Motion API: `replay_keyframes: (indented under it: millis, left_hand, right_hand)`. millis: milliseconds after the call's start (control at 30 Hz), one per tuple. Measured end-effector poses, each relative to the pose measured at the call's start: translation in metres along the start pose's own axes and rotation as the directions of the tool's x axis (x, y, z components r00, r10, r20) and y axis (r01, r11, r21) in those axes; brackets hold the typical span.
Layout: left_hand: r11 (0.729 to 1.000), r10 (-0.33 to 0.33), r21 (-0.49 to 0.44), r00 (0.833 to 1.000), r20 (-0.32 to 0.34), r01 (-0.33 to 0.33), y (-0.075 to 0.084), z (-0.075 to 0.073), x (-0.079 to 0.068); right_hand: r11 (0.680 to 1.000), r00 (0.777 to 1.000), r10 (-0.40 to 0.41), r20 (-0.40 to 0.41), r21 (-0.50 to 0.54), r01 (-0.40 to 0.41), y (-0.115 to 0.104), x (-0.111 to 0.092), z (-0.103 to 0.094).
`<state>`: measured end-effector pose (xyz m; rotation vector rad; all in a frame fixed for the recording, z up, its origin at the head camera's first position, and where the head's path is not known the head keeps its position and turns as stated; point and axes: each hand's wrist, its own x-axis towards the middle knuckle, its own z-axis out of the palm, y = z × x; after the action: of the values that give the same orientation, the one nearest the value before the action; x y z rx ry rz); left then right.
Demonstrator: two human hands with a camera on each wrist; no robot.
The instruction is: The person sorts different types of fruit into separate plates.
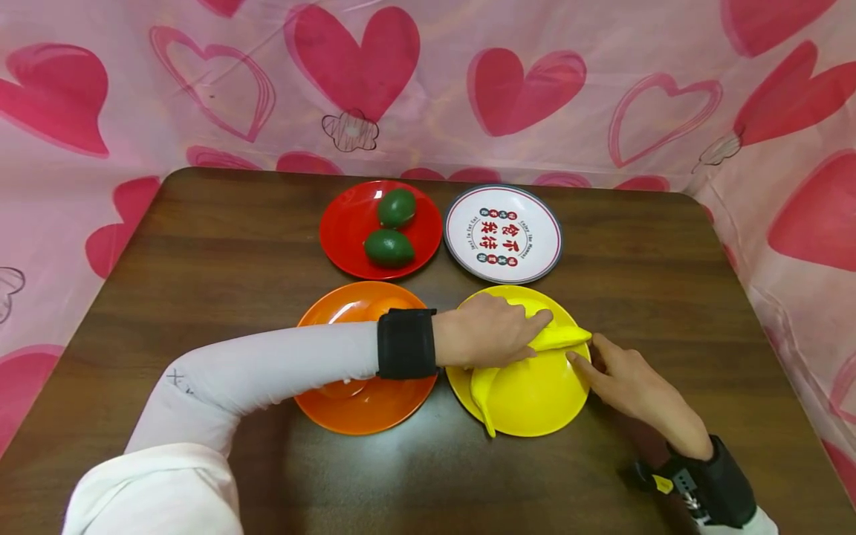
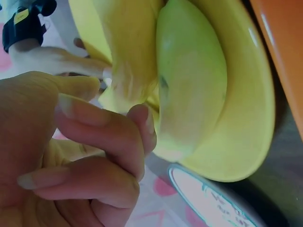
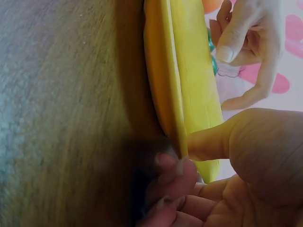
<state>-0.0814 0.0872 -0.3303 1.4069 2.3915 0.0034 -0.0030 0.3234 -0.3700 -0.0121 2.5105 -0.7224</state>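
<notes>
On the yellow plate [image 1: 535, 405], a banana [image 1: 565, 338] points to the right rim and another banana [image 1: 483, 394] has its tip over the near-left rim. My left hand [image 1: 491, 331] is above the plate, hiding part of the fruit. In the left wrist view its fingers are loosely bent and hold nothing, near a yellow banana [image 2: 132, 47] and a plump greenish-yellow fruit [image 2: 191, 80]. My right hand [image 1: 635, 386] pinches the plate's right rim, thumb on top and fingers below, as the right wrist view shows.
An orange plate [image 1: 361, 420] with orange round pieces lies under my left forearm. Behind it, a red plate [image 1: 344, 238] bears two green fruits [image 1: 391, 247]. Beside that stands a white plate [image 1: 461, 234] with printed lettering. A pink heart-patterned cloth [image 1: 435, 148] borders the wooden table [image 1: 221, 245].
</notes>
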Motion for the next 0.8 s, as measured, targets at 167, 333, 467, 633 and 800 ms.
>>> replay_keyframes:
  millis: [167,333,467,633,800]
  left_hand:
    - [0.998,-0.057,-0.015,0.998,-0.028,0.056,-0.010,-0.012,-0.017]
    - [0.988,-0.151,-0.040,0.982,-0.115,0.147,-0.028,-0.029,-0.045]
    - [0.976,-0.217,-0.078,0.959,-0.184,0.205,-0.046,-0.039,-0.071]
    - [0.954,-0.293,-0.147,0.915,-0.278,0.261,-0.069,-0.040,-0.094]
    - [0.935,-0.354,-0.161,0.867,-0.350,0.316,-0.091,-0.030,-0.107]
  right_hand:
    - [1.000,0.999,0.006,0.049,0.013,-0.007,-0.003,-0.004,-0.009]
    - [0.999,0.999,-0.022,0.037,-0.030,0.023,-0.004,-0.010,-0.025]
    - [0.996,0.998,-0.050,-0.039,-0.082,0.046,-0.008,-0.013,-0.039]
    - [0.989,0.982,-0.087,-0.166,-0.129,0.066,-0.013,-0.007,-0.052]
    - [0.990,0.962,-0.095,-0.257,-0.127,0.064,-0.024,0.006,-0.064]
